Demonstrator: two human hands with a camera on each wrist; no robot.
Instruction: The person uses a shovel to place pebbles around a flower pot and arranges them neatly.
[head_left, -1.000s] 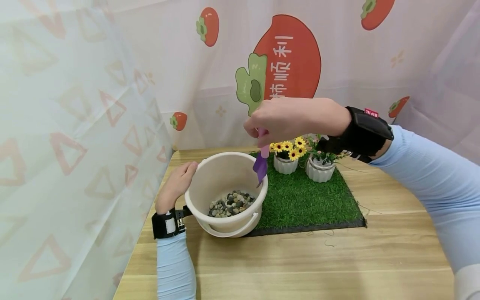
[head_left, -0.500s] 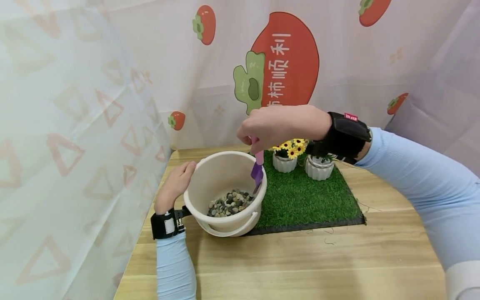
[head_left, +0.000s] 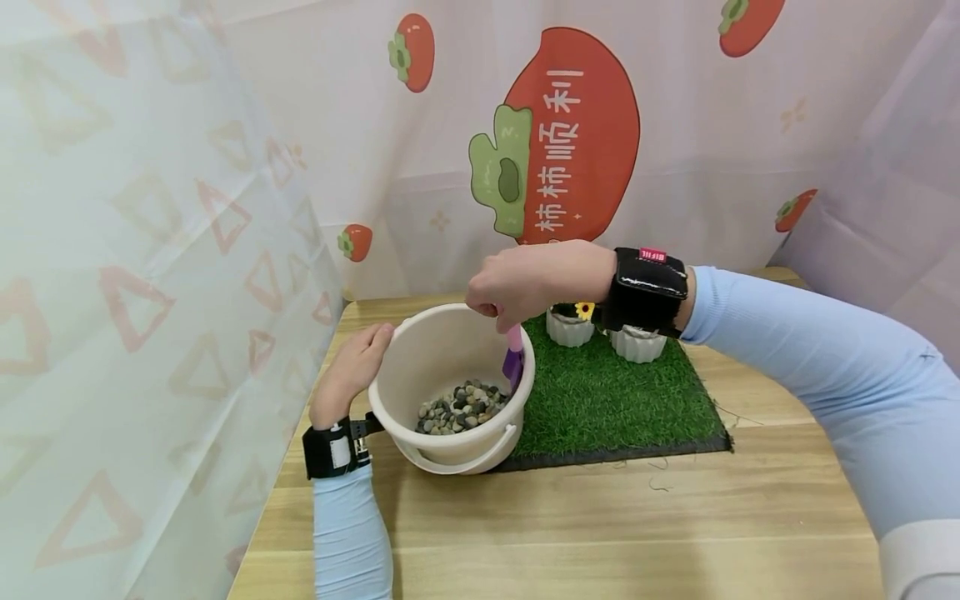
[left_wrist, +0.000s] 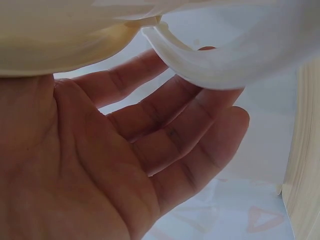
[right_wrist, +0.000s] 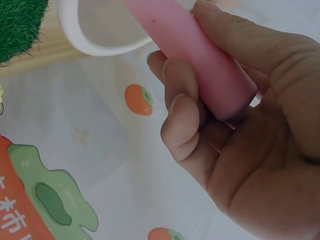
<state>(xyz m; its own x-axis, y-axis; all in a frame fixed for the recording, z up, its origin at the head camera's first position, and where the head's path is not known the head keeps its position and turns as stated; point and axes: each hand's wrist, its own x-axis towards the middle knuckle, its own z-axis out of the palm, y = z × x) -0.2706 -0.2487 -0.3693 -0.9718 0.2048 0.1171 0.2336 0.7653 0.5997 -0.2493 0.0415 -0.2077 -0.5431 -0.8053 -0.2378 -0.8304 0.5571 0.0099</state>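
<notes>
A cream plastic bucket [head_left: 420, 358] stands on the table with a layer of mixed pebbles [head_left: 461, 408] in its bottom. My left hand [head_left: 352, 368] holds the bucket's left rim, thumb over the edge. In the left wrist view its bent fingers [left_wrist: 155, 145] lie outside the wall, partly behind the bucket's handle [left_wrist: 200, 65]. My right hand [head_left: 536, 279] grips a small shovel with a purple blade [head_left: 513, 367] and a pink handle [right_wrist: 200, 60]. The shovel points down inside the bucket's right wall, close to the pebbles. Its tip is hard to make out.
A green artificial turf mat [head_left: 622, 408] lies right of the bucket on the wooden table [head_left: 600, 533]. Two white pots, one with yellow flowers [head_left: 570, 329] and another pot [head_left: 637, 344], stand at its back, partly behind my right wrist. A printed curtain [head_left: 420, 183] hangs behind.
My right hand has moved down and slightly left, lowering the shovel deeper into the bucket; its wrist now covers more of the flowers. The left hand and bucket have stayed in place.
</notes>
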